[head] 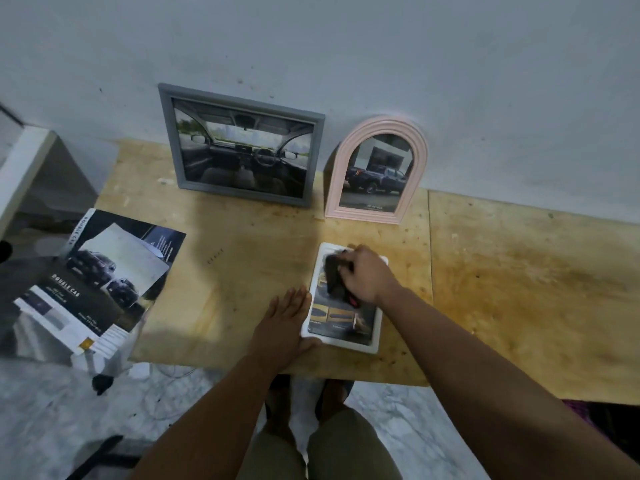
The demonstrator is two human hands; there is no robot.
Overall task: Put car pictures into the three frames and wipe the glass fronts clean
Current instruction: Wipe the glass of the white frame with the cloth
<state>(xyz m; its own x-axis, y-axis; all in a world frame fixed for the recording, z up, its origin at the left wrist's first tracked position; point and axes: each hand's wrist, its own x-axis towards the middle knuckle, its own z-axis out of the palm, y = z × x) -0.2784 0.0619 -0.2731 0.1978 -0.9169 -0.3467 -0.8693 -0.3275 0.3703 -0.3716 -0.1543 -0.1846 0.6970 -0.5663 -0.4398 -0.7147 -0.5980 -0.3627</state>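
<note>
A white frame (346,342) lies flat near the front edge of the wooden table (242,265), with a yellow car picture behind its glass. My right hand (367,275) is shut on a dark cloth (333,277) and presses it onto the glass. My left hand (287,320) lies flat and open against the frame's left edge. A grey rectangular frame (242,147) with a car-interior picture leans on the wall. Beside it on the right stands a pink arched frame (377,171) showing a blue pickup.
Car brochure pages (93,282) overhang the table's left end. A white box-like unit (31,174) stands at the far left. The tabletop stretches on to the right (519,278). Below are a marble floor and my legs.
</note>
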